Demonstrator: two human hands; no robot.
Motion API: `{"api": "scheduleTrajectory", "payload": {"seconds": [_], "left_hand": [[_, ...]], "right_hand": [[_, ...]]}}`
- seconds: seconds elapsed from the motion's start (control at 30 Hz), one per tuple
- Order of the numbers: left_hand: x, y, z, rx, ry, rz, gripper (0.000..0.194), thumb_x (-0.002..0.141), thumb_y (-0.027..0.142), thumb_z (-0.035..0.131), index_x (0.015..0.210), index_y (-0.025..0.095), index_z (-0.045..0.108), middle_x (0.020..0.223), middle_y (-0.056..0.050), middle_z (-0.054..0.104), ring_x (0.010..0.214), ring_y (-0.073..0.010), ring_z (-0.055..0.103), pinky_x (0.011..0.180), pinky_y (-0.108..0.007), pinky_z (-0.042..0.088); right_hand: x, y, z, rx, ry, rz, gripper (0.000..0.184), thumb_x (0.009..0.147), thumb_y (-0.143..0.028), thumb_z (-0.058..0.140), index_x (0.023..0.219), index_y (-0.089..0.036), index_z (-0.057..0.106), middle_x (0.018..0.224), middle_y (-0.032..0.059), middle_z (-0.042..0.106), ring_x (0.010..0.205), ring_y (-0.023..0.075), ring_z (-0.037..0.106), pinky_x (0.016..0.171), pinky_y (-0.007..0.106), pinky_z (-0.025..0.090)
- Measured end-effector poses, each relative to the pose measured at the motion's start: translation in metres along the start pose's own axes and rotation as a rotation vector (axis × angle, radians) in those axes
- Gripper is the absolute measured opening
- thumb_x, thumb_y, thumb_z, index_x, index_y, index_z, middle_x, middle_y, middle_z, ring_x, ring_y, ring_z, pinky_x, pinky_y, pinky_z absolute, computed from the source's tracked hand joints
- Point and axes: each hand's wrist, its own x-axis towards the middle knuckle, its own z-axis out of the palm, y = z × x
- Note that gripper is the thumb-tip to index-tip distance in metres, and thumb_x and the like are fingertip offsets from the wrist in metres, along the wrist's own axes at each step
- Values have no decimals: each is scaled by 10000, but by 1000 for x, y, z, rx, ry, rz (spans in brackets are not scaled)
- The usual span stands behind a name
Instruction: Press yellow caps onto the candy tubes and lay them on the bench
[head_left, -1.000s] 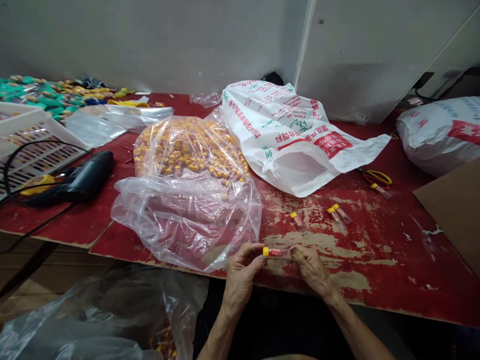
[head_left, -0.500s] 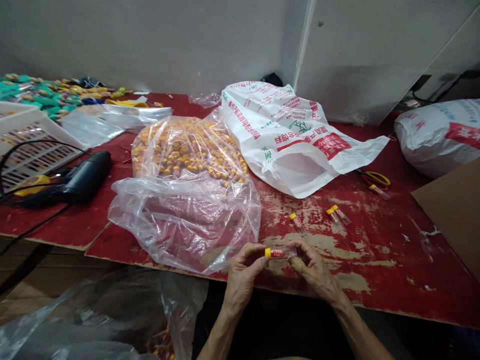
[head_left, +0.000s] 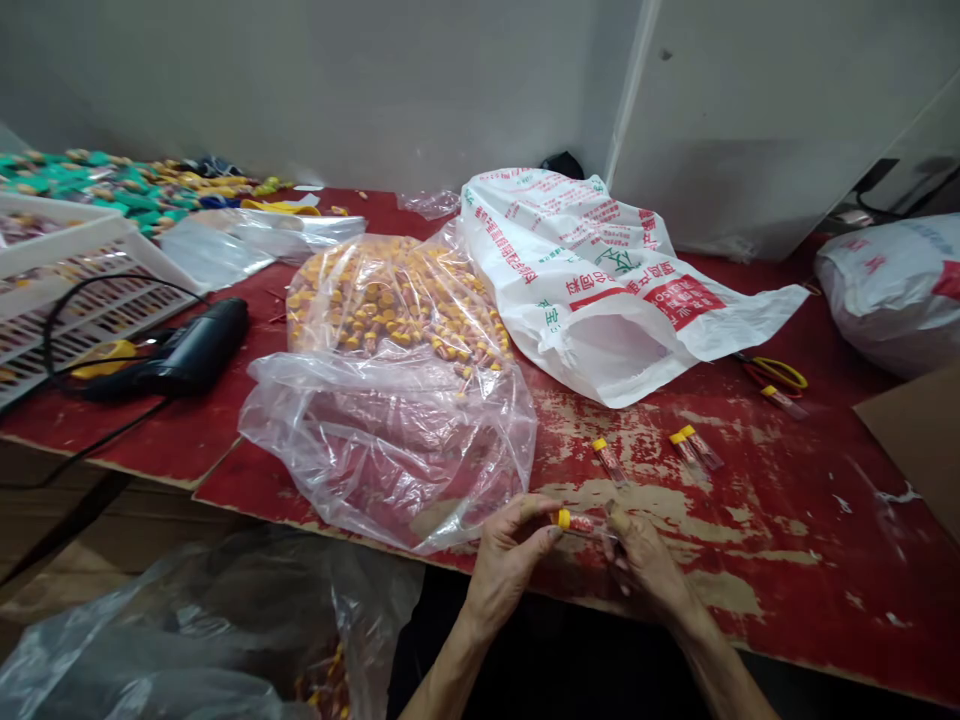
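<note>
At the table's front edge, my left hand (head_left: 514, 550) pinches the yellow-capped end of a small tube with a red printed label (head_left: 581, 522). My right hand (head_left: 643, 555) is closed at the tube's clear end, thumb on top; its fingertips are partly hidden. The tube lies nearly level between both hands. Just beyond them on the table are a yellow-capped tube (head_left: 610, 462) and a pair of similar tubes (head_left: 697, 450) side by side. To the left, a clear plastic bag (head_left: 397, 430) holds many small yellow-capped pieces.
A white printed sack (head_left: 592, 280) lies behind the tubes. Scissors (head_left: 780, 374) and another tube (head_left: 784, 401) are at right, near a cardboard box (head_left: 915, 440). A black heat gun (head_left: 199, 345) with a cord and a white basket (head_left: 97, 290) stand at left.
My right hand has turned, its thumb now over the tube's clear end. The left hand keeps its pinch at the cap. The whole view has shifted slightly.
</note>
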Motion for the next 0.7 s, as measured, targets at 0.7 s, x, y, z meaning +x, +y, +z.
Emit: {"api": "scheduleTrajectory", "payload": {"seconds": [0.7], "left_hand": [[154, 1, -104, 1340, 428, 153, 285, 792, 253, 442, 798, 109, 687, 874, -203, 653, 918, -344, 578, 754, -403, 431]], "right_hand": [[50, -21, -67, -1253, 767, -165, 298, 943, -300, 367, 1111, -198, 591, 1061, 81, 664, 844, 202, 644, 647, 270, 430]]}}
